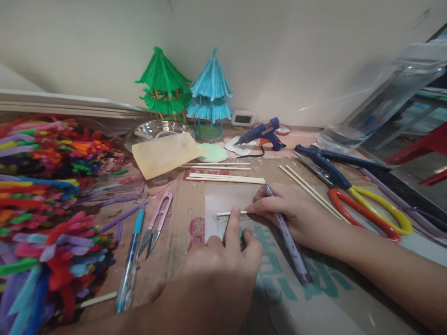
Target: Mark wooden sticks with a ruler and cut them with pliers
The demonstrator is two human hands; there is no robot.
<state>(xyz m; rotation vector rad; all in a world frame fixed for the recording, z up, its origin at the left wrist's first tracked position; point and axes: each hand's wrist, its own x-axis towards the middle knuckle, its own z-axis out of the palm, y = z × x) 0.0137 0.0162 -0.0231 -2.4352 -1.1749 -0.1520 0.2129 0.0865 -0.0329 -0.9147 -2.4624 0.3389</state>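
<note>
My left hand (223, 260) presses its index finger down on a clear ruler (223, 223) and a thin wooden stick (225, 213) lying along the ruler's top edge. My right hand (296, 211) holds a grey pen (291, 244) and pinches the right end of that stick. Both hands rest on a cardboard sheet (188, 204) with green lettering.
More wooden sticks (225, 177) lie just beyond the hands. Pink thread snips (157, 225) and a blue pen (131, 260) lie left, beside heaps of coloured pipe cleaners (45, 204). Blue glue gun (261, 135), pliers and cutters (349, 186) lie right. Two pipe-cleaner pagodas (188, 93) stand by the wall.
</note>
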